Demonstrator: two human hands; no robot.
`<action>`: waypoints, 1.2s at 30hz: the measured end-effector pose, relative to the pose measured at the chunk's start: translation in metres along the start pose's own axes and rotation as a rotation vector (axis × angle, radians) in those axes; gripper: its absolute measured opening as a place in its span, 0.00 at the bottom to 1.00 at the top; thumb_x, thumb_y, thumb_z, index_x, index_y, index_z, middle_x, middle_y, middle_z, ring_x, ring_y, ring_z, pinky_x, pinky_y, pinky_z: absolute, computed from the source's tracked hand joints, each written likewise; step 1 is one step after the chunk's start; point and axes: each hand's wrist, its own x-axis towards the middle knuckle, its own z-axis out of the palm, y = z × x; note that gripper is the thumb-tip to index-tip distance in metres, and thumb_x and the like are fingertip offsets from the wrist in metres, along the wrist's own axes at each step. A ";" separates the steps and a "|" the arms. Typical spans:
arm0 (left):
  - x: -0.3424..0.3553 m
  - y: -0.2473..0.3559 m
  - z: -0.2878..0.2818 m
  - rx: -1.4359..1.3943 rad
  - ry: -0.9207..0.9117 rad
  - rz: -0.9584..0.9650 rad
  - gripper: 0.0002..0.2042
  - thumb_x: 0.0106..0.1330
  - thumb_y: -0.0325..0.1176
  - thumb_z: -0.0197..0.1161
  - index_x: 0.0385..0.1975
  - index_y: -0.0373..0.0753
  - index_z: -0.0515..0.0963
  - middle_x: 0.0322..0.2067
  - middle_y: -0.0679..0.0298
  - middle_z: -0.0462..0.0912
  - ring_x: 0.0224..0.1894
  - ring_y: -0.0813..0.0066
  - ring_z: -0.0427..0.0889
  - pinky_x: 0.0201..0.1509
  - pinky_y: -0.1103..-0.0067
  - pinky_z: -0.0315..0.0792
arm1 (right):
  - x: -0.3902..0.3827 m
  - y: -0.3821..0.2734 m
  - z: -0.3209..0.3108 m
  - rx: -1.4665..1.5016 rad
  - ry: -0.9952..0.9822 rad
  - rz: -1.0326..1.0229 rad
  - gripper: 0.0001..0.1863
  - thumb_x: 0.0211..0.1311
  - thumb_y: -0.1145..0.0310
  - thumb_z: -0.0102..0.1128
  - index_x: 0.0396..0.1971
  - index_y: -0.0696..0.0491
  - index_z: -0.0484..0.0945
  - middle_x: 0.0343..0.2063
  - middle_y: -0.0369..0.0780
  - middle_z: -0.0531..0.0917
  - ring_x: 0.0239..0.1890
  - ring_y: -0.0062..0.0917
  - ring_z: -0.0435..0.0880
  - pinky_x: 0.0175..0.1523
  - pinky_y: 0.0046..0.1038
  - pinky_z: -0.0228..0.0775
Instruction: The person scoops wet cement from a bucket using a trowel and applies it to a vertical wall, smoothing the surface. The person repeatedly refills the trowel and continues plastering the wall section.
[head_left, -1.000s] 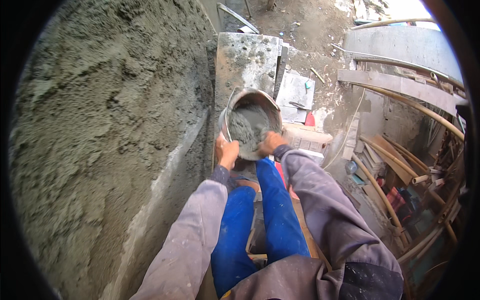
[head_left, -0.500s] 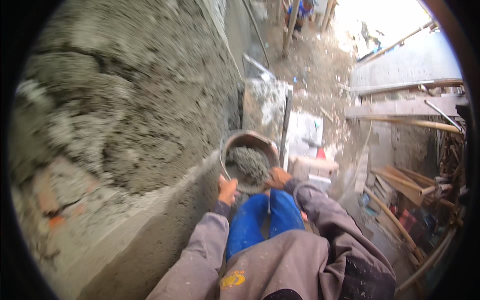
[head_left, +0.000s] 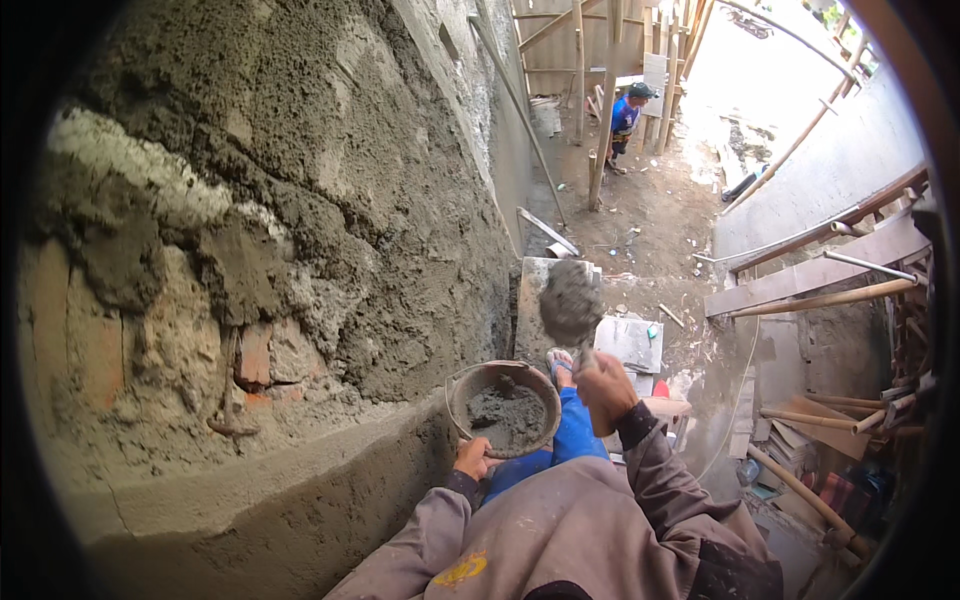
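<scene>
My left hand (head_left: 475, 458) is closed on the near left rim of a round bucket (head_left: 490, 375), its fingers wrapped over the edge. Grey wet mortar (head_left: 507, 412) lies inside, and a thin wire handle rests at the rim. To the right of the bucket, my raised right hand (head_left: 605, 392) grips a trowel (head_left: 588, 354). A thick lump of mortar (head_left: 571, 298) covers its blade, so the blade's shape is hidden. On my left rises a rough wall (head_left: 330, 220), partly coated with mortar, with bare bricks (head_left: 253, 354) showing lower down.
A ledge (head_left: 300, 455) runs along the wall's foot. Ahead, a person in blue (head_left: 626, 122) stands by wooden poles (head_left: 608, 110). Boards (head_left: 630, 342) lie below me. On the right are bamboo poles (head_left: 820, 298) and scrap wood (head_left: 815, 440).
My right hand has left the bucket's right rim and risen, now holding the mortar-loaded trowel. My left hand still holds the bucket, which sits lower in view. The view has tilted up, showing the person ahead.
</scene>
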 end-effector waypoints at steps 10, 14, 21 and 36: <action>-0.064 0.001 0.005 -0.014 0.178 -0.052 0.24 0.49 0.18 0.53 0.48 0.34 0.59 0.43 0.45 0.71 0.39 0.48 0.81 0.38 0.51 0.82 | 0.282 -0.133 0.085 -0.265 1.028 -0.533 0.10 0.57 0.70 0.54 0.35 0.58 0.70 0.27 0.50 0.79 0.31 0.42 0.81 0.39 0.40 0.74; -0.073 0.009 0.008 0.021 0.176 -0.034 0.27 0.49 0.19 0.53 0.52 0.37 0.55 0.44 0.47 0.70 0.40 0.50 0.82 0.39 0.54 0.83 | 0.291 -0.121 0.191 -0.573 0.386 -0.388 0.19 0.56 0.65 0.55 0.45 0.56 0.66 0.33 0.54 0.80 0.38 0.51 0.80 0.45 0.47 0.72; -0.046 0.022 0.014 0.063 0.170 0.206 0.38 0.48 0.21 0.53 0.65 0.48 0.52 0.48 0.53 0.72 0.38 0.54 0.83 0.27 0.59 0.83 | 0.102 -0.017 0.069 -0.877 0.065 -0.557 0.16 0.49 0.66 0.62 0.37 0.56 0.70 0.26 0.53 0.77 0.32 0.52 0.78 0.37 0.46 0.71; -0.123 0.119 0.065 0.911 0.258 0.877 0.33 0.49 0.26 0.54 0.62 0.30 0.62 0.48 0.37 0.76 0.53 0.42 0.75 0.58 0.64 0.69 | 0.069 0.113 0.063 -1.191 -0.412 -0.384 0.14 0.52 0.62 0.61 0.20 0.58 0.75 0.16 0.43 0.76 0.20 0.35 0.78 0.26 0.36 0.67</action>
